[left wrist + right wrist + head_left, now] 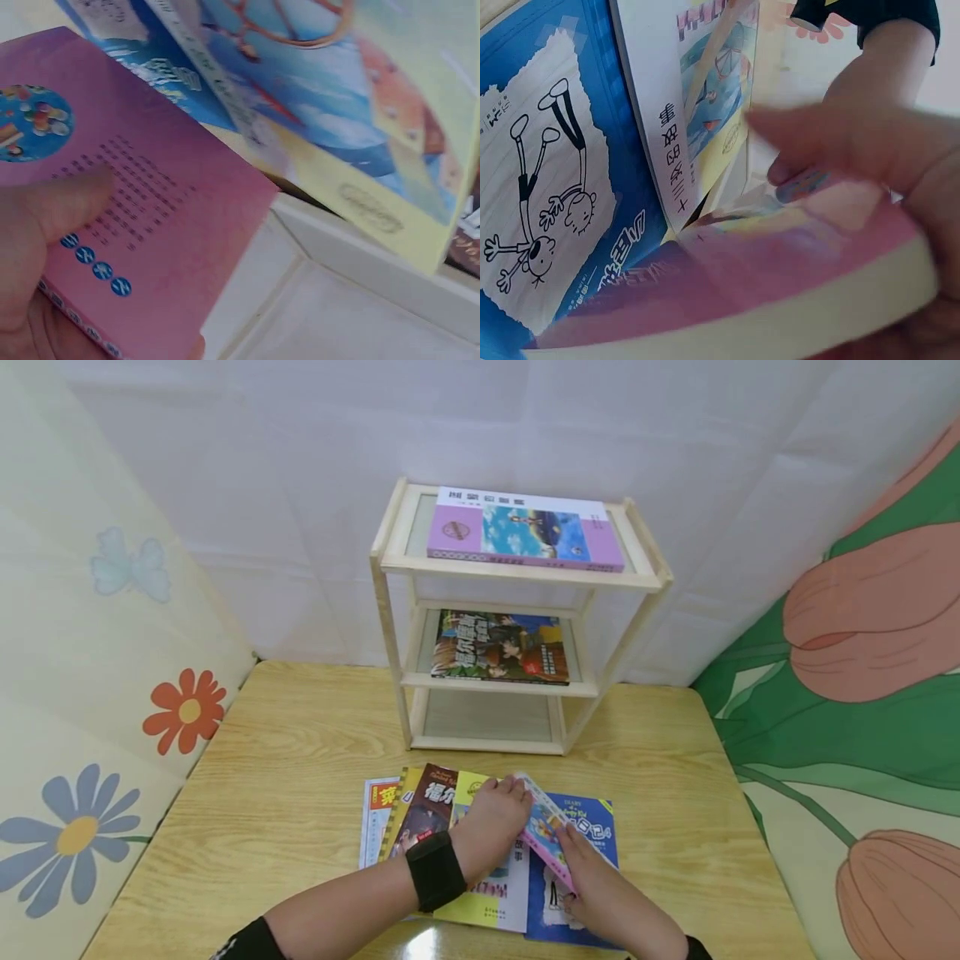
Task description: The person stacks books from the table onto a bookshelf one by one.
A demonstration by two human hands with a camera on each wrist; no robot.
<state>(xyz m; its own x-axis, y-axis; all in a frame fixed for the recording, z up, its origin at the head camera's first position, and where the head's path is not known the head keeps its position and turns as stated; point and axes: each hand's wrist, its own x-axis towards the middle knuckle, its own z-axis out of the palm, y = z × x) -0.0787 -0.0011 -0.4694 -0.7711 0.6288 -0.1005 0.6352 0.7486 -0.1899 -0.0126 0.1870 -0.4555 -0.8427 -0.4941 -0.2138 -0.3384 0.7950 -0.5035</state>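
A pink book (545,827) with a picture cover is tilted up over the other books, held in both hands. My left hand (495,818) grips its upper left end; in the left wrist view the thumb (75,199) lies across its pink back cover (172,195), with fingers behind the spine. My right hand (596,872) grips the near right edge, its thumb on the cover side in the right wrist view. Beneath lie a blue book (600,839) with a cartoon figure and a yellow book (480,914), partly hidden by my left hand.
Further left in the overlapping row are a brown book (416,818), a yellow-edged book (405,785) and a blue-white one (372,835). Behind stands a three-tier wooden shelf (498,745), a purple book (453,531) on top and a dark comic-style book (498,647) on the middle tier.
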